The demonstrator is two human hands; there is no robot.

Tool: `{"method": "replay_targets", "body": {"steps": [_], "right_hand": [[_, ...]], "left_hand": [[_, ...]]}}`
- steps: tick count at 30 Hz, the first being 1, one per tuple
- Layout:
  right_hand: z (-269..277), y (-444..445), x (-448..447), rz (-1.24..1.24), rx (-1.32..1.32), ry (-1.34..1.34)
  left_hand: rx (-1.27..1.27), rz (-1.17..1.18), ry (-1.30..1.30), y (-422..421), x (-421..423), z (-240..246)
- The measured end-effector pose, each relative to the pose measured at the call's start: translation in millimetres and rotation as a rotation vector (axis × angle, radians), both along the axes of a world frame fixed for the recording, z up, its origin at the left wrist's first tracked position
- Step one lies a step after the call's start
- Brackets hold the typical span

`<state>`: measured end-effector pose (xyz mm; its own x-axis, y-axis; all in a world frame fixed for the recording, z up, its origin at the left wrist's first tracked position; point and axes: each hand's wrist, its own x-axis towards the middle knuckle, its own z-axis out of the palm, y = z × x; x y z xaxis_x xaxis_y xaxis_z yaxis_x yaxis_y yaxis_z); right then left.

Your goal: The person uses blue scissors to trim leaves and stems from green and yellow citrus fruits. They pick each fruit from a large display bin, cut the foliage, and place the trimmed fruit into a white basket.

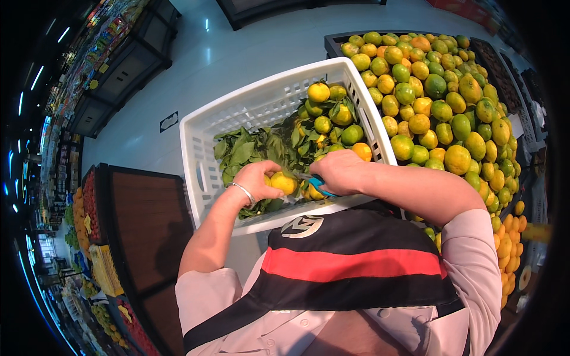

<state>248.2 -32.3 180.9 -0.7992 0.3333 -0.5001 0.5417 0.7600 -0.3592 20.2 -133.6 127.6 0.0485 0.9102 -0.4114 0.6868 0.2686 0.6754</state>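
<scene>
My left hand (258,181), with a bracelet at its wrist, holds a yellow mandarin (283,183) over the near side of a white plastic basket (262,91). Another yellow fruit shows partly behind its fingers. In my right hand (340,171) is a pair of scissors with blue handles (319,183); their blades point left, close to the mandarin. Green leaves (242,149) fill the basket's left part. Leafy green and yellow mandarins (322,124) lie towards its right side. The exact spot where the blades meet the stem is hard to make out.
A big heap of green and yellow mandarins (441,111) rises right of the basket. Orange fruit (507,249) lies nearer on that side. To the left stands a brown-panelled display stand (147,222). Packaged-goods shelving (120,75) and pale floor tiles (213,53) lie beyond.
</scene>
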Motion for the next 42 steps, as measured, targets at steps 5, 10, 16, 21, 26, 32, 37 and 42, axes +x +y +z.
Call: {"method": "replay_targets", "body": {"steps": [5,10,16,21,26,32,37,42], "right_hand": [[-19,-4,-1,-0.208,-0.084,0.119],[-16,16,46,-0.571,-0.237,0.487],[-17,0,96,-0.944,-0.690,0.900],[-17,-20,115,-1.081,-0.974,1.118],[-6,-19,138,-1.175,-1.005,1.322],[3,-10,165,-1.290,-1.013,1.499],[2,-1,162,-1.307,-0.950,1.511],[-1,-3,155,-1.329,-1.026,1.471]], "left_hand": [[-0.028,0.143,-0.021,-22,-27,-9],[0.027,0.409,-0.384,-17,-36,-2],[0.135,0.374,-0.761,77,13,20],[0.235,0.187,-0.738,189,117,47],[0.238,0.183,-0.848,249,248,47],[-0.089,0.039,-1.160,261,288,20],[0.038,0.037,-1.191,246,262,25],[0.185,0.004,-1.112,209,188,11]]}}
